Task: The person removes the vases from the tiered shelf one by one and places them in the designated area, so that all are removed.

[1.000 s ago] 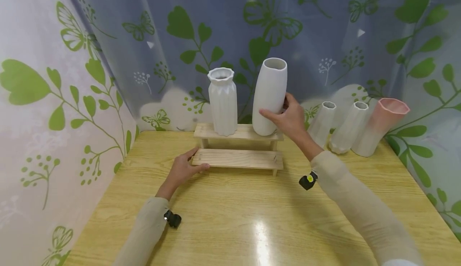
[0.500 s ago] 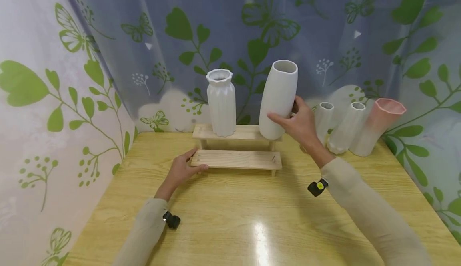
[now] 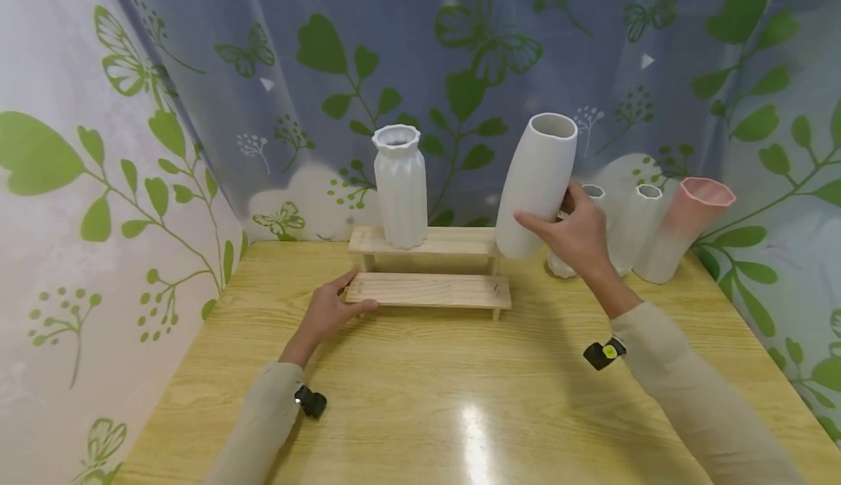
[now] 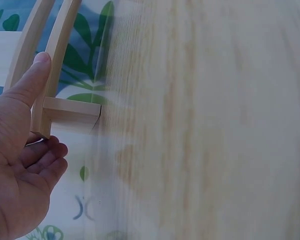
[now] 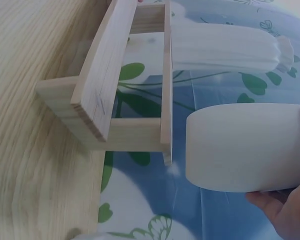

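Observation:
My right hand (image 3: 578,231) grips a smooth white vase (image 3: 539,178) near its lower half, thumb across the front. The vase tilts to the right, and in the right wrist view its base hangs apart from the upper shelf of a two-step wooden stand (image 3: 427,289). A ribbed white vase (image 3: 401,193) with a scalloped rim stands upright on the left part of that upper shelf. My left hand (image 3: 326,311) holds the left end of the lower step; in the left wrist view the thumb lies along the board (image 4: 55,60), with the fingers beneath.
On the table (image 3: 407,390) at the right stand a pink-and-white vase (image 3: 683,229) and a slim white vase (image 3: 634,226). Another white vase (image 3: 593,193) is mostly hidden behind my right hand. A patterned curtain (image 3: 368,3) hangs close behind the stand.
The smooth white vase has come off the right part of the upper shelf, carried rightward in my right hand, and leans more. My left hand has stayed on the stand.

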Demonstrator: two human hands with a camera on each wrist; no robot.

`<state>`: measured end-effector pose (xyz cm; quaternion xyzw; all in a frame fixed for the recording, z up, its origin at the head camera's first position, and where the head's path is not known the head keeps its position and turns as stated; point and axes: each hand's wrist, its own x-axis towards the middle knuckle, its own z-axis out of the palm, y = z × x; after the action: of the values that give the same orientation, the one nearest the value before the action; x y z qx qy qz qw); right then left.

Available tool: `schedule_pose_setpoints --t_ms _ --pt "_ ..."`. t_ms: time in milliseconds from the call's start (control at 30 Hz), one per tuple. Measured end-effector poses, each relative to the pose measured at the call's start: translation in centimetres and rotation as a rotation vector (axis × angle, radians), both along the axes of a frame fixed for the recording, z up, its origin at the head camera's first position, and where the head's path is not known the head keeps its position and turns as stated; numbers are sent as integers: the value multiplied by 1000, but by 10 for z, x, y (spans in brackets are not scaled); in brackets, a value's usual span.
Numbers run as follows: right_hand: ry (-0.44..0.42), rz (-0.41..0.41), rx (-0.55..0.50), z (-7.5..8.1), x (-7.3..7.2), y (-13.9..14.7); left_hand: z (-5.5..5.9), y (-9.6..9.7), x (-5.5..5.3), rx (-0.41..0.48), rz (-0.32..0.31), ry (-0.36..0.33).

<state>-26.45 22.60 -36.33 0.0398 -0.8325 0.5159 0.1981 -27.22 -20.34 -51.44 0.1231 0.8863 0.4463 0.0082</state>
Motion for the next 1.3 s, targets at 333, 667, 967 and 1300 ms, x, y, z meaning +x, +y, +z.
schedule_pose_setpoints --t_ms 333,667,967,1300 --pt "-19 -30 4 -9 13 21 3 1 1 -11 -1 -15" --pt "-37 -82 39 -20 24 39 4 1 1 -25 0 4" --pt "-36 -87 49 -31 33 51 3 1 2 -12 2 -16" --pt "-59 -124 74 -45 39 67 3 1 1 -10 1 -4"
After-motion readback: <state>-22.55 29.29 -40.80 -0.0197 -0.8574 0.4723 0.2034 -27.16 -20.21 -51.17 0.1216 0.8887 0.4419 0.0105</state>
